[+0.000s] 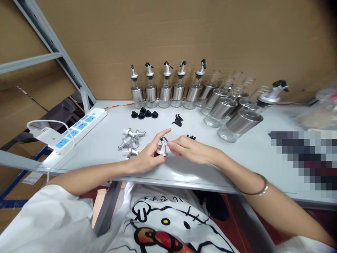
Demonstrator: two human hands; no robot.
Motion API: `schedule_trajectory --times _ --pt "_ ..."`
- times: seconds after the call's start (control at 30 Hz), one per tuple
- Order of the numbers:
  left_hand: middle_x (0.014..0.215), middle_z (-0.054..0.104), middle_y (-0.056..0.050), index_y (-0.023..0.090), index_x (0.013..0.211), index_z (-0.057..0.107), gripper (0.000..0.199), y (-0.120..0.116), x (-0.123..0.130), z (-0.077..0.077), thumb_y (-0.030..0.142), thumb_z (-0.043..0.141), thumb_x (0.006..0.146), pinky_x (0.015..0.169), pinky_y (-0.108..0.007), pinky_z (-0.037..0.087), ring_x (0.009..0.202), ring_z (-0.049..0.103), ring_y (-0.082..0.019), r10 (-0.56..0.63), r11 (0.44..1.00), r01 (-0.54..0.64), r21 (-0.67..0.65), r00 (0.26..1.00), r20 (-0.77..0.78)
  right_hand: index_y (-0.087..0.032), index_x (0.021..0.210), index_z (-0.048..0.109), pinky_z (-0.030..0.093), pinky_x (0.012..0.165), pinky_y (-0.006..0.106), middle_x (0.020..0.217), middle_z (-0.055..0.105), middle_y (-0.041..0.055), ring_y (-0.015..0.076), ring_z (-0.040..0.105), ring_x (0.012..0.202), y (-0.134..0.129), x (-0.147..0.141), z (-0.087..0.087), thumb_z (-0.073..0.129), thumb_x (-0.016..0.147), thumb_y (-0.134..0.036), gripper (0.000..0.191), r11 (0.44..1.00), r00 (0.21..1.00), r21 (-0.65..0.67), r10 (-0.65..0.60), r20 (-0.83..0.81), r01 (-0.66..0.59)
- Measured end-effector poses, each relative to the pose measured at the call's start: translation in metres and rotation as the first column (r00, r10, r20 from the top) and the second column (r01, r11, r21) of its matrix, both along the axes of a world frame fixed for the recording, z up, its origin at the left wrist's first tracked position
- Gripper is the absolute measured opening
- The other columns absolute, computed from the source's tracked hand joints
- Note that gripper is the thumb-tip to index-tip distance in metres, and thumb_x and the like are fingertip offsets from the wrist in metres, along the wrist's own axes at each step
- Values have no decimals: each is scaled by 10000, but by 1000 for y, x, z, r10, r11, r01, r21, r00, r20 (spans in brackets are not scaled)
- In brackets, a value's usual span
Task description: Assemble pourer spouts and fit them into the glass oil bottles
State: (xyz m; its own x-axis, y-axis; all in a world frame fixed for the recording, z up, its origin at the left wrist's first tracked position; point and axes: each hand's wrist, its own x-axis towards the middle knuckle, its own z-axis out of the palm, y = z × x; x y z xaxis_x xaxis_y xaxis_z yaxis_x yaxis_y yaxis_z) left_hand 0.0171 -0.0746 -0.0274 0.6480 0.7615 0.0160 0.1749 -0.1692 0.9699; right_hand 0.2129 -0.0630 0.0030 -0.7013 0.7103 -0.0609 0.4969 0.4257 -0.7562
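right of the long white power strip with blue sockets (63, 142), grasping a silver metallic pourer (163, 152) with thumb and fingers of the left hand (145, 157); crooking the fingers of the right hand (191, 149) beside its black lever (163, 139), cannot tell whether pinching it. wearing a white cartoon-print shirt (142, 242) with black lettering (164, 199) too unclear to read. working on the glossy pale-grey tabletop (113, 121) beneath the strip, facing brown cardboard (168, 31).

Observed a long white power strip with blue sockets (82, 125) at left, white box-shaped adapter (50, 137) against its side, grey metal frame (48, 35), and brown cardboard sheet (184, 31) at back.
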Motion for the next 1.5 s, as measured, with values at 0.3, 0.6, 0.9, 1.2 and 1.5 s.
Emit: schedule_trajectory --times 0.3,0.6,0.9,1.2,1.5 --pt "660 458 72 178 1424 241 728 0 0 -2 217 506 748 561 -231 319 576 431 -106 4 1000 -4 -7 1000 -26 -191 611 372 305 572 281 572 359 -38 104 353 538 2 1 -1 267 985 -427 455 999 1000 -39 -5 6 5" --pt "635 425 80 183 1345 284 617 -1 2 -4 221 491 765 534 -218 278 554 395 -95 12 1000 -11 -28 999 40 -191 596 397 257 539 278 519 389 -32 98 317 478 -1 -1 2 323 934 -343 378 971 982 236 -2 190 -43" --pt "651 446 76 175 1315 240 573 1 1 -7 295 513 825 528 -214 310 551 422 -94 -18 999 22 -49 998 65 -149 746 574 325 632 323 606 621 67 138 410 476 -2 -2 2 397 870 -516 426 765 946 628 -79 314 -144" --pt "637 465 87 171 1287 213 551 -1 2 -5 248 487 815 482 -204 291 486 381 -76 -53 990 65 -122 993 106 -151 747 587 346 607 315 637 655 66 145 444 482 -1 -2 -1 498 752 -439 302 794 961 597 -60 270 -118" --pt "647 451 96 194 1217 226 473 -2 2 -3 281 503 845 507 -214 312 504 385 -71 -52 980 77 -183 989 137 -151 706 579 331 597 308 561 608 59 161 470 482 -3 -6 -1 451 784 -376 270 779 942 607 -71 329 -154"
